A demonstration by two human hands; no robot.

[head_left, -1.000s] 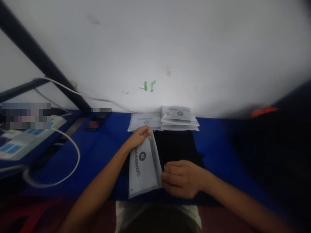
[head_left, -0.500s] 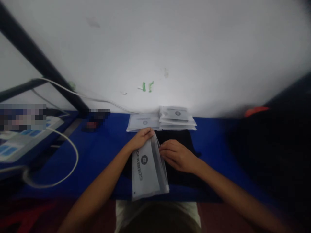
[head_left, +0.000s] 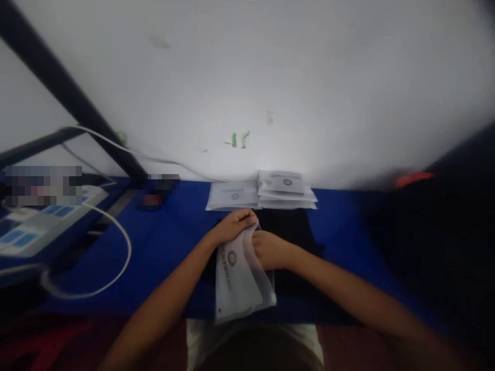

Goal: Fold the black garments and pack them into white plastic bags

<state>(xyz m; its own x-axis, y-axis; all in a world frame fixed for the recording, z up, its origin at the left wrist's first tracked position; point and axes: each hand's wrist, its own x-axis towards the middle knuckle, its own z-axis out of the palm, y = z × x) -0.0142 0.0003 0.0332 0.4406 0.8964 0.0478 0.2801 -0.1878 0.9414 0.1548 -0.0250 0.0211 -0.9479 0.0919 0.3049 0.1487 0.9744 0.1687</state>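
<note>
My left hand [head_left: 238, 225] is closed on the upper corner of a frosted plastic zip bag [head_left: 234, 293] with dark lettering and a round logo. The bag stands tilted, its zip side gaping to the right. Into that mouth reaches my right hand [head_left: 268, 250]; its fingers are behind the translucent film, so their grip is hidden. Under the bag and hands lies a black cloth-like item [head_left: 290, 232], partly covered.
Behind my hands, a flat frosted bag [head_left: 234, 195] lies beside a stack of similar bags [head_left: 288, 188] against the white wall. At left are a power strip [head_left: 58, 219], a looping white cable [head_left: 129, 247] and a blurred dark item [head_left: 158, 193] on the blue tabletop [head_left: 162, 232].
My right hand has moved left, from the bag's edge to inside its opening. The mouth of the bag has widened and its front bulges. The view has shifted slightly.
</note>
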